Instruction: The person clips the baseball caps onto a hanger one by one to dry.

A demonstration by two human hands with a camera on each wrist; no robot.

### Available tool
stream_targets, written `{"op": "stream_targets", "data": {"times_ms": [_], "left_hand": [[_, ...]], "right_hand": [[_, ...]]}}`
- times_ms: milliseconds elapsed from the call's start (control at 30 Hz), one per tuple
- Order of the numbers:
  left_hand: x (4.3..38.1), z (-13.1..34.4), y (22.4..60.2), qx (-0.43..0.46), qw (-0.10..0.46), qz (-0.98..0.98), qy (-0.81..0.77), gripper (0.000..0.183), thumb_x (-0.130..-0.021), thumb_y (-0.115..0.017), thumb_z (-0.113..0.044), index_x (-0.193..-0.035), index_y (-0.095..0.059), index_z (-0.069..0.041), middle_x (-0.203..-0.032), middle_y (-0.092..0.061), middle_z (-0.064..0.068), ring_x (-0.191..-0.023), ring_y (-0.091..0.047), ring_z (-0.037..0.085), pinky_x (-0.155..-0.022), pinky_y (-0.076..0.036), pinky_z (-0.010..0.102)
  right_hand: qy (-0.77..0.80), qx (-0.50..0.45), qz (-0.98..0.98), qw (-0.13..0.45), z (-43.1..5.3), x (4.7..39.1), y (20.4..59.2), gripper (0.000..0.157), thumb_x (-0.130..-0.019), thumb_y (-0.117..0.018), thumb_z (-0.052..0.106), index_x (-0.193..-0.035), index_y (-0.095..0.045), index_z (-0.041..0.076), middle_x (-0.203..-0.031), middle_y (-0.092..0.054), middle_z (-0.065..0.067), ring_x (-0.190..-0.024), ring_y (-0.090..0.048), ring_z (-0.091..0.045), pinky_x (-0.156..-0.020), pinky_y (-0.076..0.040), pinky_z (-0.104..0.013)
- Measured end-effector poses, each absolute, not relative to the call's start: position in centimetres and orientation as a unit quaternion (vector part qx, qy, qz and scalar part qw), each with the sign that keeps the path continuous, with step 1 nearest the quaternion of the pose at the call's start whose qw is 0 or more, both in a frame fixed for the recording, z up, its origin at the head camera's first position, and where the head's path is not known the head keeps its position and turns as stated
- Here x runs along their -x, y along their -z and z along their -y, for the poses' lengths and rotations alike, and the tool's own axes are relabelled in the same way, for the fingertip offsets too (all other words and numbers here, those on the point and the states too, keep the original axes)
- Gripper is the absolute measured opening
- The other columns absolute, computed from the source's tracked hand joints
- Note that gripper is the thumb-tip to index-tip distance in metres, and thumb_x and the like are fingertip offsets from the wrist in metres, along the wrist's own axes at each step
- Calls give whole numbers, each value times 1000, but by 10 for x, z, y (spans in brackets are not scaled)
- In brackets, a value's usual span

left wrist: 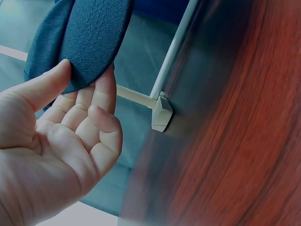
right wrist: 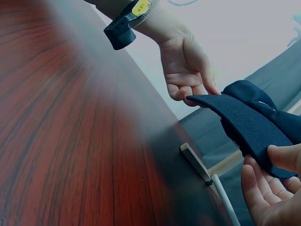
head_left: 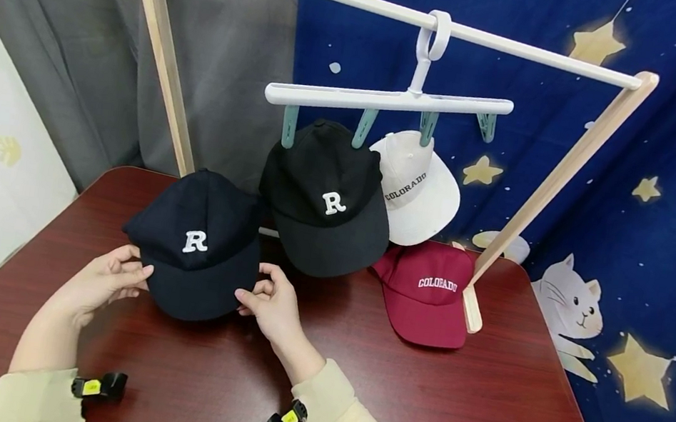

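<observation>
A navy baseball cap [head_left: 197, 256] with a white R is held up in front of the rack's left post, its brim facing down toward me. My left hand [head_left: 104, 283] pinches one side of the brim between thumb and fingers. The opposite side of the brim is pinched by my right hand [head_left: 273, 306]. Both thumbs lie on top of the brim, as the left wrist view of the left hand [left wrist: 70, 127] and the right wrist view of the right hand [right wrist: 277, 188] show. Just right of it hangs a black R cap [head_left: 330, 195], clipped to a white hanger [head_left: 340, 100].
A white Colorado cap [head_left: 421, 194] hangs from a teal clip [head_left: 427, 128]; another clip [head_left: 486, 127] at the right end holds nothing. Below, a maroon Colorado cap [head_left: 426, 299] sits on the table [head_left: 477, 418] beside the wooden rack's right post [head_left: 559, 184].
</observation>
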State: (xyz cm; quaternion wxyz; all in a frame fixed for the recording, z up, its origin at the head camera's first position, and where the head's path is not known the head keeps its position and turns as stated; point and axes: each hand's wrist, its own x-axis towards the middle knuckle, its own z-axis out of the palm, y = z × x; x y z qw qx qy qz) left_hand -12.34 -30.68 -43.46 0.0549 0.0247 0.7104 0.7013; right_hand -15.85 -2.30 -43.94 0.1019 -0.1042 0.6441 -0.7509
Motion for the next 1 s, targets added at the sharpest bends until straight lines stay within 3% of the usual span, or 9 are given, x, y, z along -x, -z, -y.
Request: {"op": "stream_targets", "data": {"times_ms": [400,667,1000], "left_hand": [[123,309,431,-42,46,-692,-719,16,-97,-51,2,-98,-48,-13,-77,-65,0,-74,-65,12,-66,-50,24],[122,302,424,-40,33,-698,-714,16,-96,-52,2,-102,-45,-11,-77,-65,0,-74,-65,14,-66,-50,23],[125,287,421,-58,13,-690,-722,17,-96,-52,3,-104,-43,-8,-82,-67,-1,-75,-66,12,-64,-50,22]], "right_hand": [[748,126,-646,89,25,159,430,45,-79,-68,-14,-119,-53,-1,-61,-44,0,-54,-58,-12,-56,-55,-31],[746,141,-646,75,17,154,409,39,-78,-66,-17,-114,-55,-6,-69,-59,-11,-64,-61,-36,-61,-56,-40],[753,148,-637,67,3,146,384,29,-85,-62,-13,-112,-54,-7,-73,-60,-14,-59,-59,-24,-65,-54,-49]]}}
